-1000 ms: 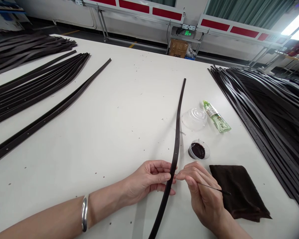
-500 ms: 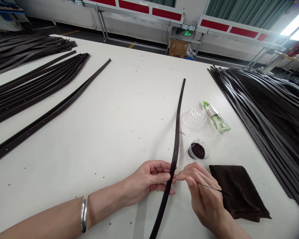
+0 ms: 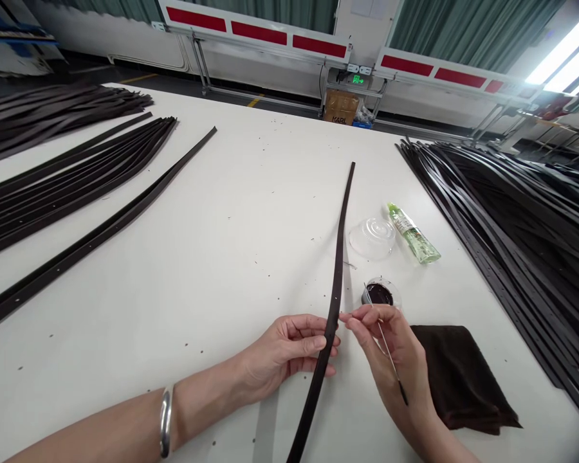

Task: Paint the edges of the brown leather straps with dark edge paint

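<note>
A long dark leather strap (image 3: 338, 263) with small holes runs upright through the middle of the view. My left hand (image 3: 282, 354) pinches it, thumb on the near face and fingers behind. To the right, my right hand (image 3: 390, 347) has its fingertips close to the strap's edge; whether they touch it, I cannot tell. Held slantwise in that hand is a thin metal stick (image 3: 388, 352) with a dark lower end. Its upper end lies over a small clear cup (image 3: 398, 297) of dark paste (image 3: 379, 294). Partly behind my right wrist lies a folded dark brown cloth (image 3: 463, 373).
Beyond the cup, a clear plastic lid (image 3: 371, 239) and a green bottle (image 3: 415, 235) lie on the white table (image 3: 212, 270). Piles of dark straps flank the work area on the right (image 3: 502, 257) and left (image 3: 67, 199). One strap (image 3: 106, 231) lies apart at left.
My right hand has risen slightly and turned, swinging the stick from nearly level to steep, with its upper end now over the cup. My left hand keeps its grip on the strap. The view has tilted slightly up.
</note>
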`<state>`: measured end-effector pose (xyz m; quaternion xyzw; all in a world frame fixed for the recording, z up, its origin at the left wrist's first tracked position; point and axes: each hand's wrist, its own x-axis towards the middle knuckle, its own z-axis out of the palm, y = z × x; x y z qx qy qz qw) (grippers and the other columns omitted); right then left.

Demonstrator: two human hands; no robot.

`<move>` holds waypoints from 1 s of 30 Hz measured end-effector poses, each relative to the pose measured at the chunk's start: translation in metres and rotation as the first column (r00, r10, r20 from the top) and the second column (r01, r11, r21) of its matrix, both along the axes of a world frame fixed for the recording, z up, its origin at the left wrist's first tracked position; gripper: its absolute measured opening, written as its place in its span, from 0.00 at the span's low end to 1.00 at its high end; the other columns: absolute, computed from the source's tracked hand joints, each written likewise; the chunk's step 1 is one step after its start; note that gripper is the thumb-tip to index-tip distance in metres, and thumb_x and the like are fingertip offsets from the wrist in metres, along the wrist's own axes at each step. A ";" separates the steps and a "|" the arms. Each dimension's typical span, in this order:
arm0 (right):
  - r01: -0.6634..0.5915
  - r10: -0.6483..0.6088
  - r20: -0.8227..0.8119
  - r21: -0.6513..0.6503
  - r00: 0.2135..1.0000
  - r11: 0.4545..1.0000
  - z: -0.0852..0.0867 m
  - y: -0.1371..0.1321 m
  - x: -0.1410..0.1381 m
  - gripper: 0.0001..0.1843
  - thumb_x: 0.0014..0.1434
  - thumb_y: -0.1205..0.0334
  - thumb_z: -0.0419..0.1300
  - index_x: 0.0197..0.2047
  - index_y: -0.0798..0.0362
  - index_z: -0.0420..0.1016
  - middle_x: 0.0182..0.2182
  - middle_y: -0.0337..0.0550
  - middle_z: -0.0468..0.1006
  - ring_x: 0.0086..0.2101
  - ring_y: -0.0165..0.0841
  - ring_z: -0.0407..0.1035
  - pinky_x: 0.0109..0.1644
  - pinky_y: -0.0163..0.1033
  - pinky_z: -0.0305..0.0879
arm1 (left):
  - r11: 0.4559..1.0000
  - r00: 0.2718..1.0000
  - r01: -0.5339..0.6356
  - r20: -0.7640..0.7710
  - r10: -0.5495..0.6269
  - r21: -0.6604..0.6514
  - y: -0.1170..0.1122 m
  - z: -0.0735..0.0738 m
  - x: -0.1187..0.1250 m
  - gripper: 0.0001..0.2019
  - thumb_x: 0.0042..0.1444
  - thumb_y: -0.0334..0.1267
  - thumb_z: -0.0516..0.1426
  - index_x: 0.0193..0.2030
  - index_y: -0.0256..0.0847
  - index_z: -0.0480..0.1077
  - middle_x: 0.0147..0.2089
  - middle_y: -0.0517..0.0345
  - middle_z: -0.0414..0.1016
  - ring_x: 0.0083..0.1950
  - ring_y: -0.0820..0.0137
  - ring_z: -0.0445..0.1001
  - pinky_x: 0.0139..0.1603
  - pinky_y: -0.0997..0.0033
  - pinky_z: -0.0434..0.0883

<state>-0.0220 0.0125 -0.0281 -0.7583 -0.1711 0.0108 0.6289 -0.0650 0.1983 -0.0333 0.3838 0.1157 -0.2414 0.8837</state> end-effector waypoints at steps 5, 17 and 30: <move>-0.036 0.057 -0.170 0.123 0.984 0.992 0.000 0.005 0.008 0.14 0.57 0.62 0.69 0.35 0.50 0.65 0.34 0.36 0.71 0.37 0.31 0.74 0.42 0.35 0.73 | 1.000 1.000 0.020 -0.007 -0.020 -0.016 -0.001 -0.001 -0.001 0.09 0.56 0.32 0.64 0.43 0.35 0.77 0.40 0.49 0.79 0.39 0.70 0.76 0.44 0.65 0.78; 0.012 -0.010 0.087 -0.024 0.996 1.000 0.023 -0.022 0.050 0.18 0.69 0.53 0.53 0.58 0.50 0.69 0.52 0.48 0.74 0.48 0.40 0.73 0.52 0.52 0.71 | 0.999 0.997 0.033 -0.076 -0.036 -0.034 0.001 0.001 -0.004 0.11 0.49 0.32 0.68 0.40 0.36 0.78 0.37 0.51 0.80 0.37 0.70 0.76 0.44 0.65 0.77; 0.154 0.096 0.454 -0.482 0.886 0.863 0.003 -0.043 0.077 0.20 0.73 0.59 0.46 0.29 0.51 0.69 0.26 0.38 0.71 0.31 0.33 0.65 0.44 0.43 0.63 | 0.996 0.995 0.059 -0.082 -0.054 0.067 0.001 0.004 0.002 0.09 0.53 0.35 0.67 0.41 0.38 0.78 0.39 0.53 0.77 0.40 0.69 0.71 0.44 0.65 0.77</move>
